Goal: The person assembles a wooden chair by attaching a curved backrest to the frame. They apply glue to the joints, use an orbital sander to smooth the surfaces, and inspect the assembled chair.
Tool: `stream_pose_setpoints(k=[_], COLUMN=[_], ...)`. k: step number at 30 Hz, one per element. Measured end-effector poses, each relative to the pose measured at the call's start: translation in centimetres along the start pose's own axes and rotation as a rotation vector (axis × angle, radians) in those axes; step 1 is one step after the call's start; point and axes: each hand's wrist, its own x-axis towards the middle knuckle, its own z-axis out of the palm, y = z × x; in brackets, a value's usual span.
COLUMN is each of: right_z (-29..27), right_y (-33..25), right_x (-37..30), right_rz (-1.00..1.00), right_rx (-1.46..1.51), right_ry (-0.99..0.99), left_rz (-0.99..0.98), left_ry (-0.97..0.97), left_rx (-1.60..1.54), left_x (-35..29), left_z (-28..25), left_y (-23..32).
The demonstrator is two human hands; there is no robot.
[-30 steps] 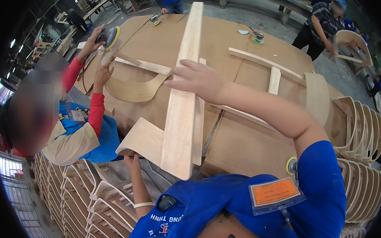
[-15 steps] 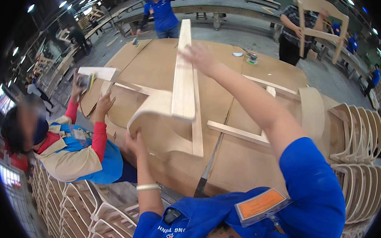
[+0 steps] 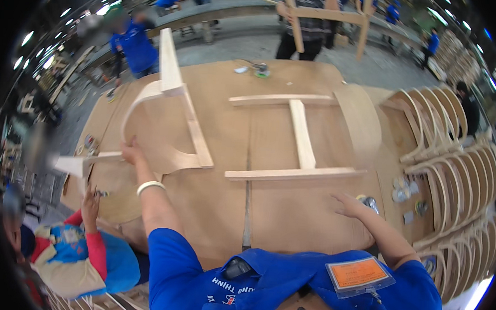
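The right hand has lowered, loosely outstretched.

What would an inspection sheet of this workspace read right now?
Surface: brown table covering, seam running down the middle.
Job's things: curved wooden frame in left hand; flat-lying frame to its right.
Clutter: sander at far edge; round tool beside right hand.
Hands: left grips the bend; right open, holding nothing.
Cables: thin dark line by sander, possibly a cord.
Surroundings: stacked curved frames right; red-sleeved co-worker left.
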Motion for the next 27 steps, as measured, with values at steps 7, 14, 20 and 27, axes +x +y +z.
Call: stream_pose_setpoints(k=[7, 14, 20, 27], right_z=[14.0, 15.5, 13.2, 13.0], right_y=[8.8, 7.6, 6.4, 5.4], right_x=[-19.0, -17.2, -15.9, -17.4], right_rz=[0.467, 0.425, 0.438, 0.472], right_rx=[0.245, 0.276, 0.177, 0.210], right_ry=[-0.213, 0.012, 0.006, -0.015], left_rz=[0.143, 0.082, 0.084, 0.212], left_ry=[-0.034, -0.095, -0.176, -0.290], left_rx=[0.003, -0.021, -0.068, 0.095], left_x=[1.6, 1.6, 1.2, 2.9], left_z=[3.2, 2.1, 0.7, 3.5], left_y=[1.9, 2.7, 3.0, 3.3])
